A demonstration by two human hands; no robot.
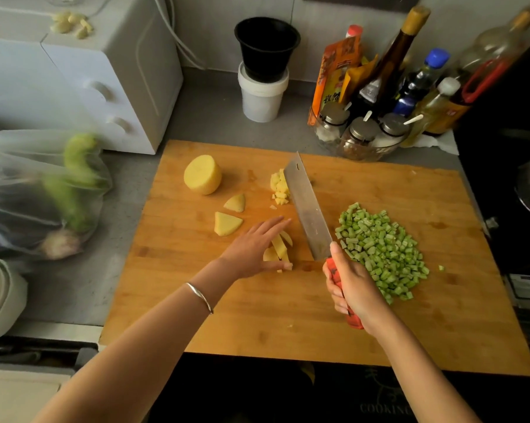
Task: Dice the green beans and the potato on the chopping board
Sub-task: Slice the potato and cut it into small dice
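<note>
A wooden chopping board (303,315) fills the middle of the counter. A peeled potato half (202,174) stands at its far left, with two potato slices (228,222) nearer me. My left hand (254,250) lies over potato strips (279,247), fingers straight, thumb touching their near end. My right hand (353,290) grips the red handle of a cleaver (308,209), whose blade rests on the board pointing away. Diced potato (279,187) is heaped against the blade's far left side. A pile of diced green beans (382,250) lies to the right of the blade.
A plastic bag of vegetables (41,190) lies left of the board, beside a white appliance (83,77). A black cup on a white tub (265,71) stands behind. Bottles and spice jars (388,96) crowd the back right. A dark stove (516,178) borders the right edge.
</note>
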